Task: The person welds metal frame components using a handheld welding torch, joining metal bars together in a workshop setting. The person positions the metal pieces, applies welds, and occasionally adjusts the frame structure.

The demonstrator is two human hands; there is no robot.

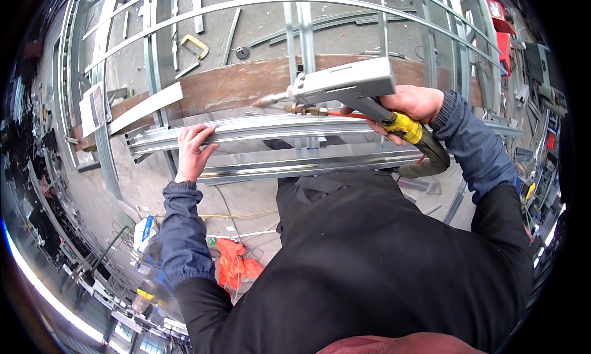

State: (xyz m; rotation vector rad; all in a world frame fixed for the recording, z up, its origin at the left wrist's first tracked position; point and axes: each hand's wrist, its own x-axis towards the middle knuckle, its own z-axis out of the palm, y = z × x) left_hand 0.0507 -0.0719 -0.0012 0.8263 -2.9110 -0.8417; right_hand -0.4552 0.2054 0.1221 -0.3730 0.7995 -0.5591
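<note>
My right hand [412, 108] is closed round the handle of a grey, box-bodied welding gun [345, 82], beside a band of yellow tape. The gun's nozzle points left, above a long galvanized metal channel [258, 130]. Brass fittings and a red hose run under its body, and a thick dark cable [431, 160] curves down from the handle. Toward the channel's left end, my left hand [194, 151] grips it, fingers over the top and thumb on the near side. Part of the right hand's grip is hidden behind the gun.
A second metal rail [295, 163] runs nearer my body. Beyond lie a rusty brown beam [228, 86] and upright metal frame members. A yellow clamp [196, 46] and loose strips lie on the floor. An orange bag [234, 261] and cables are at lower left.
</note>
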